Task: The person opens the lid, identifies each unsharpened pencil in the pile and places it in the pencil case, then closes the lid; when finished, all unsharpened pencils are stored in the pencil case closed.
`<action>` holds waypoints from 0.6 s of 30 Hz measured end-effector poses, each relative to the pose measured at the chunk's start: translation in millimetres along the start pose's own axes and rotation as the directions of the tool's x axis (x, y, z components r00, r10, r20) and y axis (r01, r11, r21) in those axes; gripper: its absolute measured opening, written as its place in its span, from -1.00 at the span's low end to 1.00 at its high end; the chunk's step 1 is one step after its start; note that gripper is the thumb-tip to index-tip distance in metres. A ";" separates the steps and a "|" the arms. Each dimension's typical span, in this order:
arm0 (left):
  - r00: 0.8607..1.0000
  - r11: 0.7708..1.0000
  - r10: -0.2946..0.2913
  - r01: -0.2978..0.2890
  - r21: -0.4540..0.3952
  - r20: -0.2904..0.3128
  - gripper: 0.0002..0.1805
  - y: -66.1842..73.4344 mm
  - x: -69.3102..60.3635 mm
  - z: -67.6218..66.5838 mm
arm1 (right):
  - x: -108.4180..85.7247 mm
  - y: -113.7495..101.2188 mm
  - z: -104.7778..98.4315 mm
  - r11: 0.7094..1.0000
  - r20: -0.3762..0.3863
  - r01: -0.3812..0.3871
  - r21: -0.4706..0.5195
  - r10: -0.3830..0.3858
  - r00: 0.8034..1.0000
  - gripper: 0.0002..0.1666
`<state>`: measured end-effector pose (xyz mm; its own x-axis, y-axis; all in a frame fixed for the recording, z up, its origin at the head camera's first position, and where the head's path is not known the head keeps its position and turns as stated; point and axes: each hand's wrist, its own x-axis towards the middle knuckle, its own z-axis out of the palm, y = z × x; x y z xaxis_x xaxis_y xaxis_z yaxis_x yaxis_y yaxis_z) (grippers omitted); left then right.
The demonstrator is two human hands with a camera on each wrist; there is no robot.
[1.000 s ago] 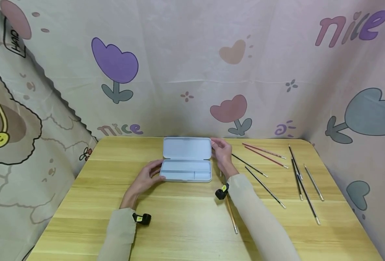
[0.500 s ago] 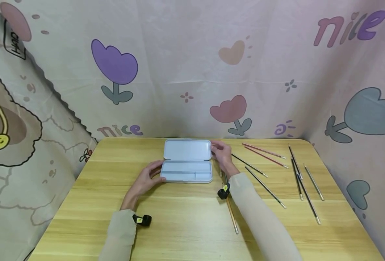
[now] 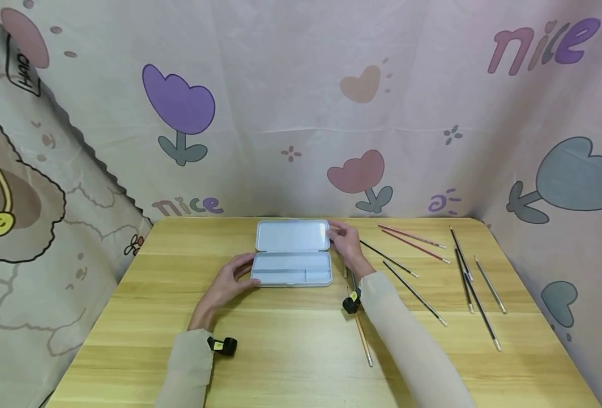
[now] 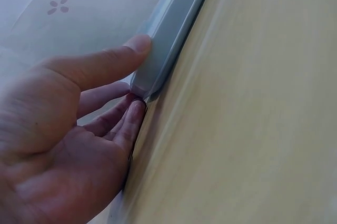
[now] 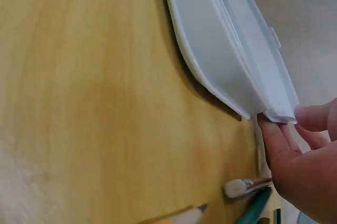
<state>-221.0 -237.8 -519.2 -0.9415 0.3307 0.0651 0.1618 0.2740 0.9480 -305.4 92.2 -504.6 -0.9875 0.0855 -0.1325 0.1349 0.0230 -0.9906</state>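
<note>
A light blue pencil case [image 3: 293, 262] lies unfolded on the table, its divided tray towards me and its lid [image 3: 293, 235] at the back. My left hand [image 3: 228, 279] grips the tray's left end, thumb at the front corner. In the left wrist view, the thumb [image 4: 118, 63] presses the case's side while the fingers curl at the lower edge. My right hand [image 3: 348, 245] pinches the lid's right edge; the right wrist view has its thumb [image 5: 313, 117] at the lid's corner and fingers beneath. No pencil shows inside the tray.
Several pencils lie scattered on the right: two red pencils [image 3: 415, 245], dark ones [image 3: 415, 293], and a silver-grey pencil [image 3: 490, 284]. A yellow pencil [image 3: 364, 340] lies partly under my right wrist. A patterned curtain [image 3: 270, 102] hangs behind the wooden table [image 3: 280, 351].
The lid's far edge has sunk slightly, with my right hand following it. My left hand keeps its hold on the tray. The head view has tilted a little.
</note>
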 end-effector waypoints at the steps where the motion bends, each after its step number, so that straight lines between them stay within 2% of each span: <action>1: 1.000 1.000 -0.001 0.001 -0.002 0.000 -0.17 0.1 0.3 0.1 | -0.3 -1.3 -0.4 1.000 0.005 0.010 -0.005 -0.010 1.000 -0.58; 10: 1.000 1.000 -0.003 0.003 -0.004 -0.008 -0.17 -0.2 0.2 -1.1 | -10.9 -16.1 -12.1 0.995 0.043 0.088 0.046 -0.090 0.995 -0.57; 15: 1.000 1.000 0.017 -0.017 -0.003 0.001 -0.20 -1.0 -1.2 -0.1 | -26.2 -21.5 -28.3 0.985 0.083 0.161 0.061 -0.166 0.983 -0.52; 18: 0.999 0.999 0.033 -0.033 0.000 0.002 -0.21 -1.9 -2.0 -0.3 | -37.1 -25.1 -39.4 0.982 0.085 0.182 0.048 -0.186 0.979 -0.53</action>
<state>-219.5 -239.2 -521.1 -0.9351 0.3412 0.0956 0.1925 0.2626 0.9455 -268.9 127.6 -473.4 -0.9987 -0.0050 0.0512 -0.0511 -0.0099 -0.9986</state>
